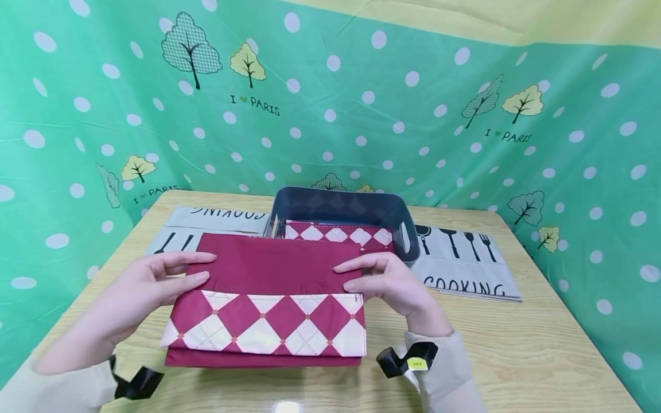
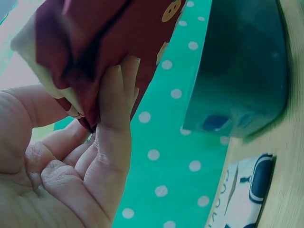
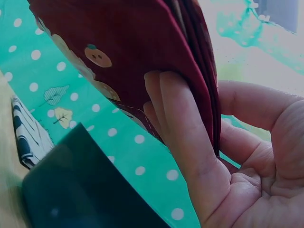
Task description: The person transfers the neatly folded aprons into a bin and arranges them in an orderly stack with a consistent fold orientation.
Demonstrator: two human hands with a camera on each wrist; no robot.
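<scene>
Both hands hold up a folded maroon apron (image 1: pixel 276 267) with a white-and-maroon diamond band, above the near part of the table. My left hand (image 1: pixel 150 281) pinches its left side, thumb on one face and fingers on the other, as the left wrist view shows. On the right side, my right hand (image 1: pixel 384 281) grips the stacked layers between thumb and fingers. Small printed figures (image 3: pixel 99 56) show on the apron's far face in the right wrist view. Behind it stands a dark grey bin (image 1: pixel 341 201), where another maroon diamond-patterned cloth (image 1: pixel 335 233) lies.
Folded pale cloths printed with black utensils and "COOKING" lie on the wooden table (image 1: pixel 542 338): one on the left (image 1: pixel 178 229), partly behind the apron, and one on the right (image 1: pixel 470 264). A green dotted curtain (image 1: pixel 330 132) hangs behind the table and along its sides.
</scene>
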